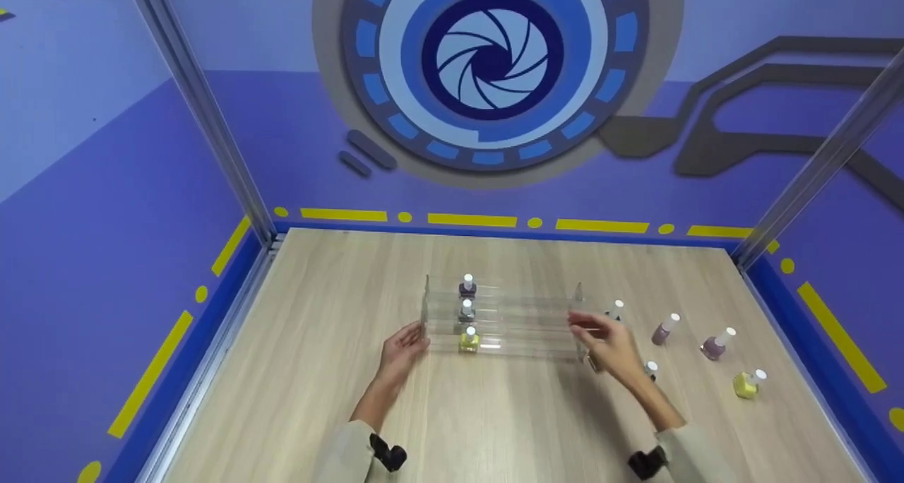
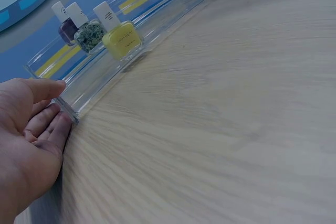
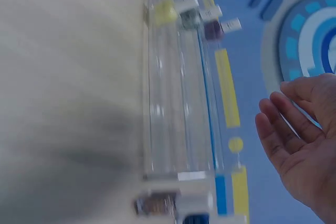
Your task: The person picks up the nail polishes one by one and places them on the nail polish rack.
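The clear rack (image 1: 503, 322) sits between the two hands, and the main risk is tipping: it is light, see-through acrylic, so a push from one end alone could skew it and knock over the three bottles (image 1: 467, 313) lined up near the left hand (the yellow one (image 2: 122, 39) stands closest to the front edge). Loose bottles (image 1: 713, 345) lie just beyond the right hand, so a swing outward could roll them.

The left hand (image 1: 402, 347) is flat and relaxed, fingers straight, fingertips (image 2: 52, 86) touching the rack's end wall; it grasps nothing. The right hand (image 1: 606, 342) hovers at the opposite end, palm turned inward, fingers (image 3: 286, 124) loosely spread and apart from the rack, holding nothing. Both forearms reach forward from the near edge, angled slightly toward each other.
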### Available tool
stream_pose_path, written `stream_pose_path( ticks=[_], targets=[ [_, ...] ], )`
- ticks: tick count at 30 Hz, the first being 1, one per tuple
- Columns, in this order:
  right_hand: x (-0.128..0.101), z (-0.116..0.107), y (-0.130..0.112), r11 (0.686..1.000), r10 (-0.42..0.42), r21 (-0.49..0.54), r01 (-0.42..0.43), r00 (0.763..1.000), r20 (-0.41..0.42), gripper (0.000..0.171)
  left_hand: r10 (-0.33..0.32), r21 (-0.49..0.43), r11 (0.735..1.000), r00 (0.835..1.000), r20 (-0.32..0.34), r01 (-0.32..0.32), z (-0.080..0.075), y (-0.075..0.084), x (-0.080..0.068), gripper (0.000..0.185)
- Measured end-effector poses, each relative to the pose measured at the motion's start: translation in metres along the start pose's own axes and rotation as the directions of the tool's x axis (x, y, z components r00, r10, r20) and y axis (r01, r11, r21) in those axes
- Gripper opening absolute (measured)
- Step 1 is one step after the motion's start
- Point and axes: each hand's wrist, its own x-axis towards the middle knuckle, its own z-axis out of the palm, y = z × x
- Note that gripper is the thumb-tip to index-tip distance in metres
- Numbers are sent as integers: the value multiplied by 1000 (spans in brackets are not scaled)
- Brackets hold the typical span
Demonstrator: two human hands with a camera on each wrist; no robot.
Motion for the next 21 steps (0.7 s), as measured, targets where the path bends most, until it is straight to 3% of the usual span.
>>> stream_pose_path(
  ticks=[2,7,13,17,21],
  targets=[
    [-3,-20,3,1000,8,15,-7,999,-43,22,-2,-5,1000,1000,4,3,0,0,0,53],
    [-9,-73,38,1000,26,3,-26,991,-131,23,5,4,1000,1000,10,-5,0,2,-2,53],
    [-28,-126,59,993,38,-102,-64,970,-239,22,-9,19,1000,1000,2,9,0,1,-3,53],
    [-40,-150,70,980,124,-111,-166,942,-312,24,-2,2,1000,1000,7,2,0,1,-3,54],
    [-48,-165,82,953,233,-87,-289,887,-398,26,-3,14,1000,1000,-1,3,1,0,-1,53]
  ],
)
